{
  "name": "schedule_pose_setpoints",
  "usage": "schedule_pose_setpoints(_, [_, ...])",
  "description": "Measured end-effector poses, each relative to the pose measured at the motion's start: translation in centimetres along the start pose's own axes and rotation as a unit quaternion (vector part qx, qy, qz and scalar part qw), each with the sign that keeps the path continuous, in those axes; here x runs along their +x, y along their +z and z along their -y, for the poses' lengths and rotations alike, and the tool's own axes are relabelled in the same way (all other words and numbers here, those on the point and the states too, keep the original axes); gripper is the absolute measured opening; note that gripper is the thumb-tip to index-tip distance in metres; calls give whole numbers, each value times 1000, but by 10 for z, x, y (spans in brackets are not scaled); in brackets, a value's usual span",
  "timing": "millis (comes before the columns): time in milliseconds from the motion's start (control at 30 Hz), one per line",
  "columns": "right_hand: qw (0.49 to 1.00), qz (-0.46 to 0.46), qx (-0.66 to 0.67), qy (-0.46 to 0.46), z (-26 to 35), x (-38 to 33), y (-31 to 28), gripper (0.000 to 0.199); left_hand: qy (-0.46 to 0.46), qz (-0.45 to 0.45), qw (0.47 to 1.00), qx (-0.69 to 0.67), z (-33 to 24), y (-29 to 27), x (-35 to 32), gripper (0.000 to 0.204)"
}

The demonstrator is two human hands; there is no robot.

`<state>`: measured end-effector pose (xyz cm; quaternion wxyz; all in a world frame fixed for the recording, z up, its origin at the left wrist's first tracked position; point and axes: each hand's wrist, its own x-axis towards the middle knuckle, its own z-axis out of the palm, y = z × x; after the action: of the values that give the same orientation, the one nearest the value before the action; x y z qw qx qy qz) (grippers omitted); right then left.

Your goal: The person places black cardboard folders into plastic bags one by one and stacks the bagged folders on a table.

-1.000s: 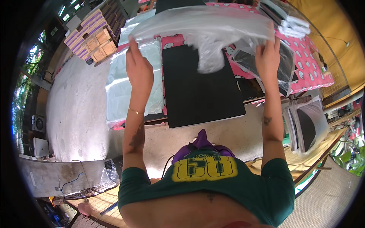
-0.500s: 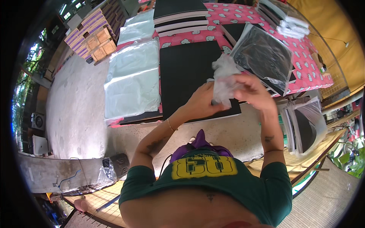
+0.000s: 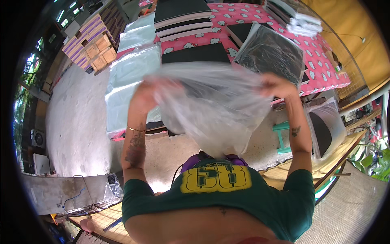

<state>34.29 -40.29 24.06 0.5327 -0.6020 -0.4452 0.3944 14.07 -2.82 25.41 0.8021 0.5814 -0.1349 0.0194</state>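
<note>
A clear plastic bag is stretched wide between my two hands, its lower part hanging toward my body. My left hand grips one side of its edge, and my right hand grips the other; both are somewhat blurred by motion. Behind and below the bag lies a black board, mostly covered from sight by the plastic. To its left is a stack of flat clear plastic bags. A black board wrapped in clear plastic rests at an angle on the right, close to my right hand.
A pink patterned cover spreads over the table. Black boards with pale edges are stacked at the far side. Wrapped boards stand beside a green stool at the right. Cartons are piled on the floor far left.
The bag was bunched up between my hands close together over the black board. Now my hands are far apart and the bag is spread open between them.
</note>
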Motion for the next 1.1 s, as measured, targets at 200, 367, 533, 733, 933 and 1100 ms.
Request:
schedule_pose_setpoints(200, [861,-93,456,-204,-1,25,21,58,-130,-25,991,-9,83,-67,-27,37])
schedule_pose_setpoints(367, [946,6,308,-103,-65,6,16,63,39,-246,952,-180,9,-6,8,41])
schedule_pose_setpoints(533, [850,-165,459,-198,-64,-4,25,62,-202,-246,945,71,86,-52,-38,52])
schedule_pose_setpoints(733, [981,-29,192,-2,-105,-24,39,61,-8,-106,990,-90,49,-57,-23,33])
schedule_pose_setpoints(933, [790,-123,536,-271,-102,-31,51,60,-207,-87,971,-79,89,-43,-81,31])
schedule_pose_setpoints(1100, [932,-124,340,4,-143,-54,56,66,-10,-264,937,-228,62,-30,-77,33])
